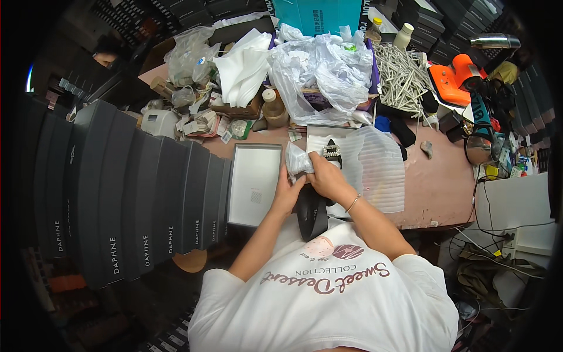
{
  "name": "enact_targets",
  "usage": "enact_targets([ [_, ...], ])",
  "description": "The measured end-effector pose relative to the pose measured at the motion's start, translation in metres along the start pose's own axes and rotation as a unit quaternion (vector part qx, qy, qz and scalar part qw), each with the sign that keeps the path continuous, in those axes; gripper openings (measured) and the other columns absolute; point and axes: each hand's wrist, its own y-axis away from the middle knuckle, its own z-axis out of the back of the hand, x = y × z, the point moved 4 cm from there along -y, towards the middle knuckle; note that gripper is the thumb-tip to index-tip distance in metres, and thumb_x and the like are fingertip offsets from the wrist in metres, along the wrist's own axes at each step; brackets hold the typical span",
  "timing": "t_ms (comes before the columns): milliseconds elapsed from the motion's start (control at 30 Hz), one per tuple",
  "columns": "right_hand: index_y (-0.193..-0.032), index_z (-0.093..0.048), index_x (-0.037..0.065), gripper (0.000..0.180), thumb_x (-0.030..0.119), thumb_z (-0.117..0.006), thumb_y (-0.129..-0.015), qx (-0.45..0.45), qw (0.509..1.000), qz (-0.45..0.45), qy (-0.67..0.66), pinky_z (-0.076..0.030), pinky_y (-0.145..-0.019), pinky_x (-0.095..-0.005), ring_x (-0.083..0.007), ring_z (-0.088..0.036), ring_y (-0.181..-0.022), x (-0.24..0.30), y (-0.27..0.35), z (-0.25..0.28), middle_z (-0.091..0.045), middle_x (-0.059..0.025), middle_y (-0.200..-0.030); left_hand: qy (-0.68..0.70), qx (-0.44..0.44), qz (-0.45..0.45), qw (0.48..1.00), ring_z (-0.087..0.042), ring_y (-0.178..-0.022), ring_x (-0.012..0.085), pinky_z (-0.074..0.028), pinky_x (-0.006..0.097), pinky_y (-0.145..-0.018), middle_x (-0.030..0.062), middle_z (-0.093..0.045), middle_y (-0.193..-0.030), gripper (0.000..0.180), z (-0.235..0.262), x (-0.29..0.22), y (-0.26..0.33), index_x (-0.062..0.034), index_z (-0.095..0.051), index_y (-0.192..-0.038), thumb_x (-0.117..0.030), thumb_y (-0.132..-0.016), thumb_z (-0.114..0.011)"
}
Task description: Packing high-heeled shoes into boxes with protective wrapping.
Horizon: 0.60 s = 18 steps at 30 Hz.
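Note:
Both hands are close together over the table's near edge. My left hand (286, 192) curls its fingers round a black shoe (311, 212) from the left. Gripping the same shoe from the right is my right hand (329, 178), with a bracelet on its wrist. A crumpled whitish plastic wrap (298, 159) sticks up between the hands, seemingly at one end of the shoe. Just beyond my right hand, another black shoe with a jewelled buckle (332, 151) lies in an open shoebox (328, 129), partly hidden by the hand. White foam sheeting (381, 170) spreads over the box's right side.
An empty-looking white box tray (256, 158) lies to the left. Beside it stands a long row of dark shoeboxes (126, 193). At the back are a pile of plastic bags (322, 67), many white paper sticks (402, 76), a brown bottle (274, 108) and an orange device (454, 82).

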Motion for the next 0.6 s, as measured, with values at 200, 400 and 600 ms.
enact_targets([
  [200, -0.135, -0.038, 0.0, 0.062, 0.019, -0.065, -0.082, -0.043, 0.96, 0.192, -0.199, -0.052, -0.075, -0.0362, -0.0311, -0.063, -0.085, 0.057, 0.004, 0.033, -0.059, -0.019, -0.111, 0.231, 0.066, 0.086, 0.967, -0.059, -0.103, 0.0222, -0.044, 0.034, -0.092, 0.0079, -0.06, -0.112, 0.055, 0.001, -0.054, 0.001, -0.0047, -0.051, -0.121, -0.05, -0.091, -0.043],
  [400, -0.116, -0.057, 0.0, 0.027, 0.012, -0.055, -0.092, -0.09, 0.9, -0.039, -0.424, -0.051, -0.069, -0.0241, -0.0122, -0.062, -0.085, -0.004, 0.019, 0.055, -0.065, -0.0073, -0.102, 0.438, 0.203, 0.108, 0.869, -0.061, -0.071, 0.0284, -0.053, 0.039, -0.059, 0.0198, -0.057, -0.1, 0.073, 0.038, -0.062, -0.013, -0.0062, -0.042, -0.129, -0.064, -0.085, -0.039],
  [600, -0.108, -0.061, -0.001, 0.026, 0.011, -0.064, -0.085, -0.001, 0.955, -0.125, -0.271, -0.049, -0.064, -0.0262, -0.0145, -0.061, -0.074, -0.042, 0.068, 0.02, -0.064, -0.0095, -0.096, 0.462, 0.193, 0.165, 0.85, -0.061, -0.071, 0.0305, -0.053, 0.04, -0.058, 0.0211, -0.057, -0.102, 0.074, 0.041, -0.036, -0.017, -0.0063, -0.041, -0.131, -0.064, -0.085, -0.039],
])
